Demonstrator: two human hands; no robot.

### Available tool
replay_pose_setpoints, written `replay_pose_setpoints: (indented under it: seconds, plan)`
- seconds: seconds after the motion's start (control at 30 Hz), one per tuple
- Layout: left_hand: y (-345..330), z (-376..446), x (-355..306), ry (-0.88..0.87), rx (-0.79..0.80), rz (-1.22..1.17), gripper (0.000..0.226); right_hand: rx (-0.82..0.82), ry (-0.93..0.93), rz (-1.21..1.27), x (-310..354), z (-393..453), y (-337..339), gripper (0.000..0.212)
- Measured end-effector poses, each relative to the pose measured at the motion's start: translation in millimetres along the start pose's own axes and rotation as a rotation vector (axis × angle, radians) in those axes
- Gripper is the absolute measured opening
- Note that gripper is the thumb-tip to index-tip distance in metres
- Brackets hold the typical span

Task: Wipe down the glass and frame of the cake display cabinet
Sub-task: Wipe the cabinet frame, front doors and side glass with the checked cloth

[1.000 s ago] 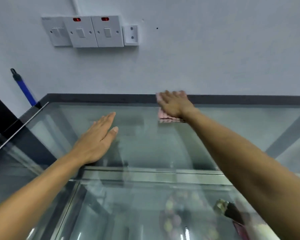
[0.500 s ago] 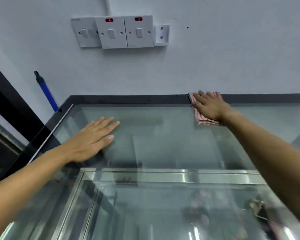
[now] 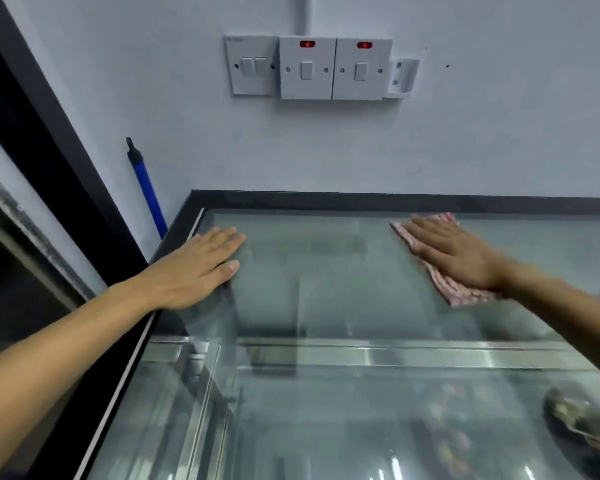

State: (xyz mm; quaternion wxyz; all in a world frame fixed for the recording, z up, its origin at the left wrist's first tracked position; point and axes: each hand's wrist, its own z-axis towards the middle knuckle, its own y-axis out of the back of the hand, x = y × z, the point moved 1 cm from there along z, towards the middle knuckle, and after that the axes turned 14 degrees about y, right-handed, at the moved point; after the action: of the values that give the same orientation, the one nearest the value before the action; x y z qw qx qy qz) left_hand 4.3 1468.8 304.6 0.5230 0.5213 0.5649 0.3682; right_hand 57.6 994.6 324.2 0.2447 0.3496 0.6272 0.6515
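Observation:
I look down on the cake display cabinet's glass top (image 3: 326,289), edged by a black frame (image 3: 326,199) along the wall. My left hand (image 3: 194,268) lies flat, fingers straight, on the glass near the left frame edge. My right hand (image 3: 454,254) presses flat on a pink striped cloth (image 3: 461,292) spread on the glass just in front of the back frame. Cakes inside the cabinet show only as blurred shapes through the glass.
A white wall stands right behind the cabinet with a row of switches (image 3: 309,67). A blue handle (image 3: 148,195) leans in the corner left of the cabinet. A dark door frame (image 3: 42,161) runs down the left side.
My right hand has drawn the cloth off the back frame and toward me on the glass. My view has swung left. The left hand stays planted in the same spot.

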Motion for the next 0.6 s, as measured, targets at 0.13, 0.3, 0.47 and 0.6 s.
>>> replay_pose_setpoints:
  seconds: [0.13, 0.3, 0.47, 0.6]
  plan:
    - [0, -10, 8, 0.043, -0.014, -0.011, 0.064, -0.113, -0.247, -0.025, 22, 146, -3, 0.068]
    - [-1, -14, 11, 0.105, -0.072, -0.128, 0.079, -0.008, 0.304, -0.068, 228, 181, -38, 0.080]
    - [-3, -35, 28, 0.092, -0.041, -0.043, 0.092, 0.043, 0.527, 0.041, 185, 44, -30, 0.065]
    - [-9, -51, 23, 0.127, -0.049, 0.033, 0.084, 0.013, 0.111, 0.013, 102, 142, -2, 0.065]
